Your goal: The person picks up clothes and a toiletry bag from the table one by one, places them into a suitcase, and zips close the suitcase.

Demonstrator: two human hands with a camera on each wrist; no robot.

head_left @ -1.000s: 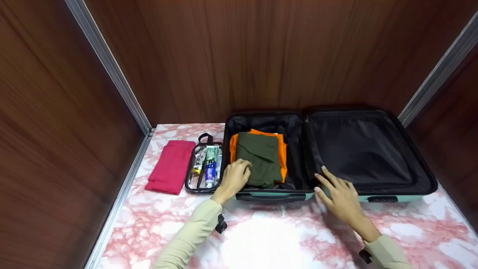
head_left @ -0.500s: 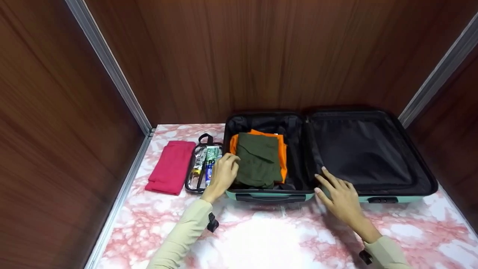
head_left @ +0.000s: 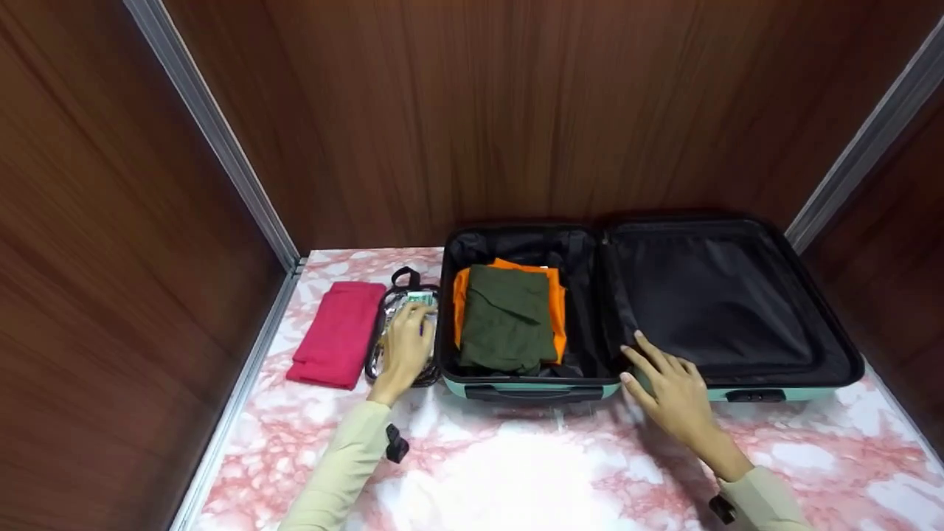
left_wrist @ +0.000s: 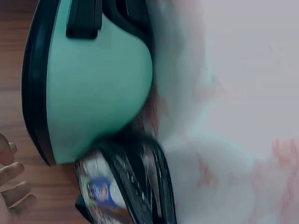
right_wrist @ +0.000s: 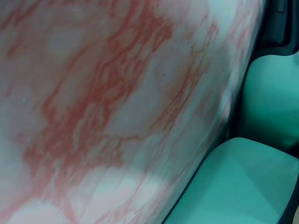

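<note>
My left hand (head_left: 405,343) hovers over a clear toiletry bag (head_left: 374,372), fingers loosely bent and holding nothing. In the left wrist view its fingers (left_wrist: 14,193) show apart from the bag. A toothpaste tube (left_wrist: 100,191) shows through the clear side. My right hand (head_left: 675,394) rests with spread fingers at the front edge of an open mint-green suitcase (head_left: 542,391), near the hinge between its halves. Inside the left half, a folded dark green garment (head_left: 509,317) lies on an orange one (head_left: 560,324). The right wrist view shows only the suitcase shell (right_wrist: 238,182) and tabletop.
A folded pink-red cloth (head_left: 338,333) lies left of the toiletry bag. The suitcase's right half (head_left: 723,302) has a black lining panel. Wood-grain walls (head_left: 516,110) enclose the marbled tabletop (head_left: 516,472) at the back and both sides.
My left hand has moved left, from the dark green garment across the suitcase rim to above the toiletry bag. The right hand has stayed in place.
</note>
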